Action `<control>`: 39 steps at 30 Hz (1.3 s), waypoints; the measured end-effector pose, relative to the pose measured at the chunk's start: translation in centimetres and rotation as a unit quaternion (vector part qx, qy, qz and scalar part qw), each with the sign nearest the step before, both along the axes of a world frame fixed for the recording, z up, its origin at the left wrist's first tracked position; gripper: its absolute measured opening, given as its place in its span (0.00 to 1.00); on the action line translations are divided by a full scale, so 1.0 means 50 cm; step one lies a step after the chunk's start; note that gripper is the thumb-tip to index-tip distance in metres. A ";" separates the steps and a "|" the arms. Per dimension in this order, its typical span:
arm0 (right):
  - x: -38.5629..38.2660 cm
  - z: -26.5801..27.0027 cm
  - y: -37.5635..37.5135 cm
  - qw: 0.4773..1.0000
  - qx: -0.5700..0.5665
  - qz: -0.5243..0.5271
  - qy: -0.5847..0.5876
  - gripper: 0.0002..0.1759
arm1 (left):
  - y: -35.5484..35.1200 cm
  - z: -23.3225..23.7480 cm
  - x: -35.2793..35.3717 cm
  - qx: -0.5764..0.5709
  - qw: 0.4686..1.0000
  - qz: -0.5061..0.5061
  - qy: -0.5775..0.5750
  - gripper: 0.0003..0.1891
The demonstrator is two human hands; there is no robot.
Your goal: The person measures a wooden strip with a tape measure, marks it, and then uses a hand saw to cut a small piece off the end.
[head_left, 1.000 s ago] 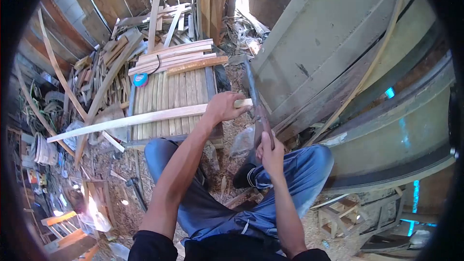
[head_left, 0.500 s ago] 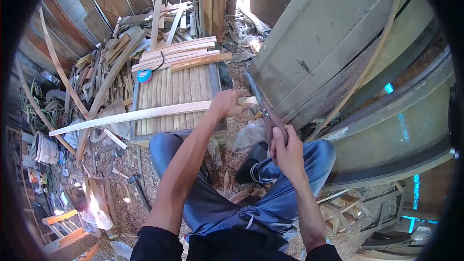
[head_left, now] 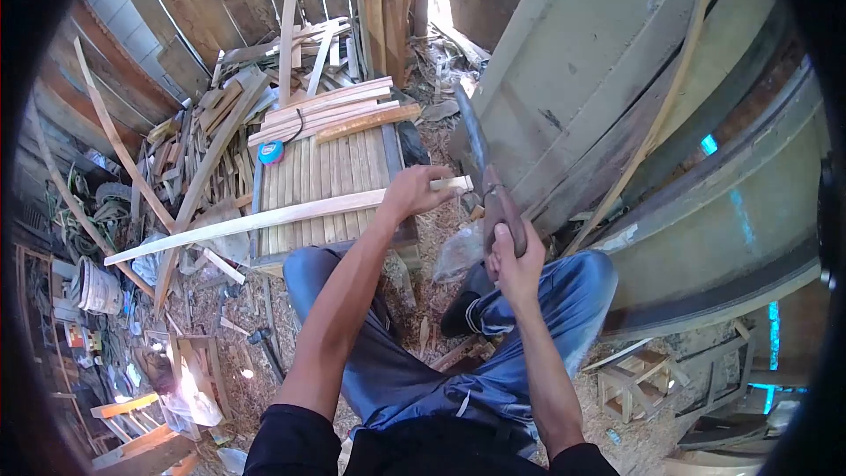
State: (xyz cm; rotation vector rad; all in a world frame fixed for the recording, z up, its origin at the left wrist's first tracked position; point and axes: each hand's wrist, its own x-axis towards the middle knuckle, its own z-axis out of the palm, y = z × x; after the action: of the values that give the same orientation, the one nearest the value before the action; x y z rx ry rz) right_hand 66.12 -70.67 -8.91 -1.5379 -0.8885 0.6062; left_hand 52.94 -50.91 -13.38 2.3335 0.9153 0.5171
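Above sawdusty ground (head_left: pixel 438 145), left grip (head_left: pixel 412 192) clamps a pale flat slat (head_left: pixel 264 219); right grip (head_left: pixel 513 266) wraps a machete handle (head_left: pixel 502 209).

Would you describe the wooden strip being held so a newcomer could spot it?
Find the slatted workbench before the seated person's knees. One long pale strip lies across its near edge, its right end gripped by the left hand. Unlike the shorter strips stacked at the far end, it overhangs well to the left.

We wear blue jeans (head_left: pixel 414 379), a black shirt (head_left: pixel 414 457) with short sleeves (head_left: pixel 278 441), and a black shoe (head_left: pixel 458 324) with white stripes; our left hand (head_left: pixel 412 192) and right hand (head_left: pixel 511 266) are bare.
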 end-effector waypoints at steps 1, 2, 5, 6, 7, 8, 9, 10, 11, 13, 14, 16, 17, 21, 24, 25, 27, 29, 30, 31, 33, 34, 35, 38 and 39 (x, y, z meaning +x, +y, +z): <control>-0.010 0.064 -0.004 0.990 0.006 0.018 0.141 0.15 | 0.000 0.002 0.001 -0.001 1.000 0.004 -0.004 0.26; 0.000 0.081 -0.010 0.990 0.009 0.018 0.140 0.15 | 0.000 0.001 0.003 0.003 1.000 0.004 -0.005 0.26; 0.034 0.089 -0.040 0.952 0.001 0.030 0.305 0.21 | 0.007 -0.010 0.003 -0.003 1.000 0.010 -0.020 0.28; 0.041 0.082 -0.048 0.952 0.002 0.030 0.305 0.21 | 0.008 -0.006 0.002 -0.021 1.000 0.004 -0.004 0.29; 0.047 0.075 -0.058 0.941 0.001 0.019 0.337 0.21 | 0.007 -0.004 0.001 -0.041 0.999 -0.003 0.013 0.30; 0.052 0.071 -0.068 0.929 0.000 0.007 0.369 0.21 | 0.005 -0.002 0.002 -0.043 0.999 -0.004 0.016 0.30; 0.056 0.070 -0.075 0.921 -0.008 -0.006 0.390 0.21 | 0.004 0.007 0.004 -0.047 0.998 -0.002 0.046 0.31; 0.061 0.066 -0.083 0.920 -0.009 -0.008 0.392 0.21 | 0.001 0.016 0.005 -0.051 0.996 0.001 0.076 0.32; 0.066 0.062 -0.090 0.920 -0.017 -0.004 0.391 0.21 | -0.001 0.026 0.007 -0.057 0.993 0.002 0.102 0.34; 0.074 0.058 -0.101 0.920 -0.024 -0.003 0.390 0.21 | -0.003 0.026 0.010 -0.054 0.992 0.006 0.117 0.34; 0.076 0.057 -0.106 0.916 -0.020 0.006 0.401 0.21 | -0.003 0.027 0.011 -0.051 0.990 0.012 0.130 0.34; 0.084 0.053 -0.111 0.912 -0.017 0.015 0.410 0.21 | 0.007 0.007 0.009 -0.053 0.992 0.009 0.114 0.34; 0.088 0.048 -0.112 0.914 -0.016 0.026 0.406 0.20 | 0.011 -0.004 0.008 -0.056 0.994 0.009 0.098 0.34; 0.090 0.049 -0.112 0.936 -0.041 0.030 0.349 0.20 | 0.011 0.006 0.006 -0.067 0.992 0.009 0.103 0.37; 0.084 0.058 -0.112 0.950 -0.052 0.020 0.307 0.19 | 0.006 0.018 0.009 -0.051 0.993 0.005 0.110 0.37; 0.083 0.060 -0.111 0.950 -0.054 0.019 0.307 0.19 | 0.004 0.021 0.010 -0.049 0.992 0.004 0.114 0.38; 0.078 0.060 -0.113 0.960 -0.070 0.025 0.269 0.19 | 0.000 0.025 0.010 -0.055 0.991 0.002 0.121 0.38; 0.073 0.064 -0.112 0.959 -0.070 0.026 0.274 0.19 | 0.002 0.030 0.011 -0.057 0.986 -0.006 0.154 0.37; 0.071 0.066 -0.109 0.958 -0.063 0.030 0.277 0.19 | -0.001 0.023 0.009 -0.060 0.986 -0.006 0.154 0.37; 0.072 0.065 -0.108 0.952 -0.071 0.024 0.296 0.20 | -0.002 0.018 0.009 -0.041 0.989 0.000 0.143 0.36; 0.081 0.051 -0.108 0.936 -0.064 0.017 0.345 0.20 | 0.001 0.018 0.010 -0.018 0.991 0.007 0.129 0.35; 0.086 0.044 -0.106 0.917 -0.058 0.010 0.394 0.20 | 0.001 0.019 0.009 -0.028 0.992 0.000 0.122 0.35; 0.089 0.041 -0.104 0.918 -0.058 0.012 0.392 0.20 | 0.002 0.020 0.007 -0.038 0.993 -0.007 0.115 0.34; 0.088 0.034 -0.105 0.899 -0.050 -0.007 0.435 0.20 | 0.002 0.012 0.007 -0.034 0.993 -0.006 0.115 0.34; 0.086 0.035 -0.105 0.907 -0.042 -0.004 0.419 0.20 | -0.002 0.016 0.007 -0.037 0.993 -0.006 0.115 0.34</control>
State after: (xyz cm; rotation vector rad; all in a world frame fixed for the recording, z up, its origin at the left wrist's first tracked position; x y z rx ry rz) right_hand 70.42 -75.91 -7.17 -1.1651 -0.1911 1.1874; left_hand 53.30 -51.00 -12.59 2.3614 1.0071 0.2078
